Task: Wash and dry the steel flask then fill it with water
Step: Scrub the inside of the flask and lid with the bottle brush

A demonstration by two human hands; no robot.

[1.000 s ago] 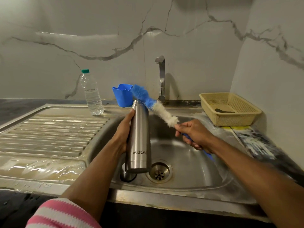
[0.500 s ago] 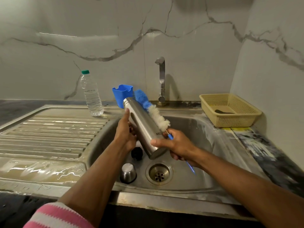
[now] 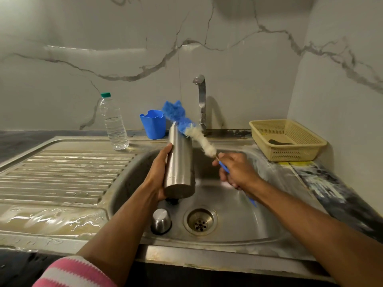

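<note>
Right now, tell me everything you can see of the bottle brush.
The bottle brush has a fluffy blue tip, white bristles lower down and a thin blue handle that looks plastic. It slants from upper left to lower right above the sink. The right hand grips its handle; the handle's end pokes out below that hand. The blue tip sits at the open mouth of the steel flask, outside it, which the left hand holds upright.
</note>
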